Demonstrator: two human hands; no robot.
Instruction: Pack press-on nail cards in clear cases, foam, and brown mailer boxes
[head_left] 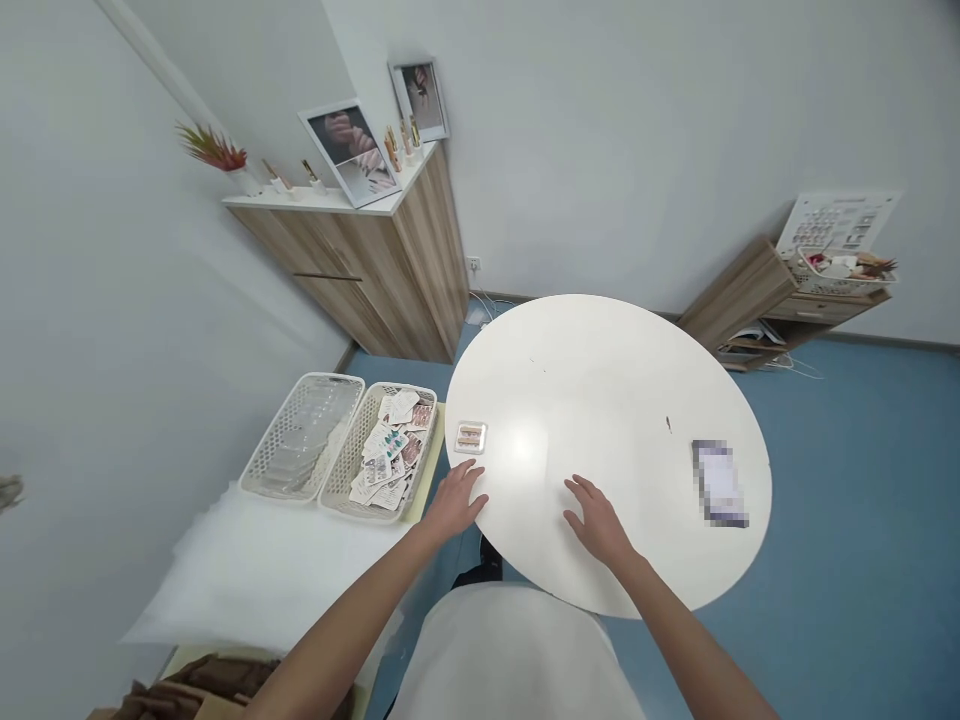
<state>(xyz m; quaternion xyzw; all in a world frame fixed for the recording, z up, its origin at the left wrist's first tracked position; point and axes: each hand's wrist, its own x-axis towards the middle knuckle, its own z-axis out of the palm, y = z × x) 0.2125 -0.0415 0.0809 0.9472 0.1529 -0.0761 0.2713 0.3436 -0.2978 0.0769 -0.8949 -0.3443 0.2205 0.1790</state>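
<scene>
My left hand (454,499) is over the left edge of the round white table (600,380), its fingers apart and nothing in them. Just beyond its fingertips lies a small clear square case (470,437) with tan strips inside. My right hand (598,518) is above the near part of the table, fingers spread and holding nothing. A small dark reddish item (668,424) lies farther right on the tabletop. Near the right edge is a blurred, pale flat item (720,484) with dark ends.
Left of the table are a white basket of cards (390,450) and another of clear plastic pieces (304,435). A wooden cabinet (427,260) stands behind them, with framed pictures on top. A low wooden shelf (739,290) stands at the back right.
</scene>
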